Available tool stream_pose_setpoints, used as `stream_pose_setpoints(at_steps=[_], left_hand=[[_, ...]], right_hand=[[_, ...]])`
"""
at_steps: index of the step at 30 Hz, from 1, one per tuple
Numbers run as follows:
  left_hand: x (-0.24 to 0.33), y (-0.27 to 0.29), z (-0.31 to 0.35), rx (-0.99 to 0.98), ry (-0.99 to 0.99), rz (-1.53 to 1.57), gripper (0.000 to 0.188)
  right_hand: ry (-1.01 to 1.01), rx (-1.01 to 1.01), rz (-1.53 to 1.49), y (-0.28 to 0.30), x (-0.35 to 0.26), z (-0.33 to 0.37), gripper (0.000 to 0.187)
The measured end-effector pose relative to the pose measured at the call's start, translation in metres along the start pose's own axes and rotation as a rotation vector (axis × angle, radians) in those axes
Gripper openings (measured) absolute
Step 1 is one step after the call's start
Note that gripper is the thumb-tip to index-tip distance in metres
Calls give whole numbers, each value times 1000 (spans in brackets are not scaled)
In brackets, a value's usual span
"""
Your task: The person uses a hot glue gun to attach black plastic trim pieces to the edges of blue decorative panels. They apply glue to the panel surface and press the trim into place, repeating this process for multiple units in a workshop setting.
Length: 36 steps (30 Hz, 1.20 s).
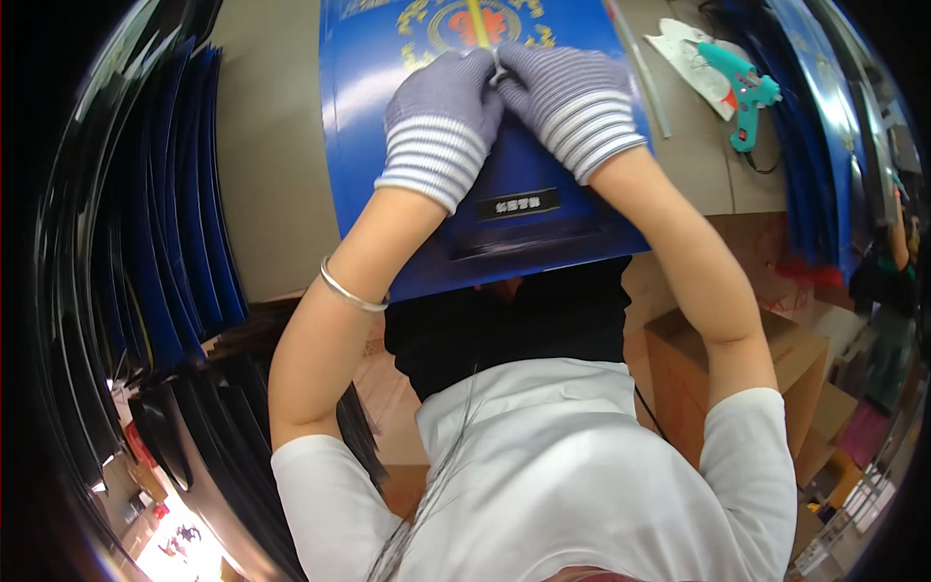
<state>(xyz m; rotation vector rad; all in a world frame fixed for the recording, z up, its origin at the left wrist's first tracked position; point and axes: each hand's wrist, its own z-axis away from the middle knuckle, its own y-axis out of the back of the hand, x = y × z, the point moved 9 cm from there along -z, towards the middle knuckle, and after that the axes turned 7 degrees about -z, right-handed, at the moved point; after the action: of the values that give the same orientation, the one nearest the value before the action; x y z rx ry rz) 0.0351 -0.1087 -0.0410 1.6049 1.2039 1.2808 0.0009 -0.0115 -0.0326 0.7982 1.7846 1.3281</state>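
A glossy blue printed panel (354, 223) with gold markings and a red emblem lies flat on the table in front of me. My left hand (441, 97) and my right hand (567, 87), both in grey knitted gloves with striped white cuffs, meet over its upper middle. Their fingertips are closed together around a small pale bit (498, 73), too small to name. From the far edge a narrow yellow strip (476, 19) runs down to the fingertips. Nearer to me, the panel carries a small black label (519, 204) and a dark rectangular recess (529, 241).
A teal glue gun (742, 92) lies on the right of the table (272, 145) beside a white scrap (687, 63). A thin pale stick (656, 92) lies along the panel's right edge. Blue panels stand stacked left (184, 194) and right (810, 165). A cardboard box (737, 364) sits below right.
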Motion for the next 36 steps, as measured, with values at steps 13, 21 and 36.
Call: stream_pose_setpoints(at_steps=[13,21,36], left_hand=[[-31,63,114,291,119,65,54],[-31,65,120,150,241,244,54],[-40,58,123,495,155,247,44]], right_hand=[[-425,499,-467,119,223,136,24],[-441,292,-642,69,282,73,47],[335,-516,-713,35,-27,56,47]])
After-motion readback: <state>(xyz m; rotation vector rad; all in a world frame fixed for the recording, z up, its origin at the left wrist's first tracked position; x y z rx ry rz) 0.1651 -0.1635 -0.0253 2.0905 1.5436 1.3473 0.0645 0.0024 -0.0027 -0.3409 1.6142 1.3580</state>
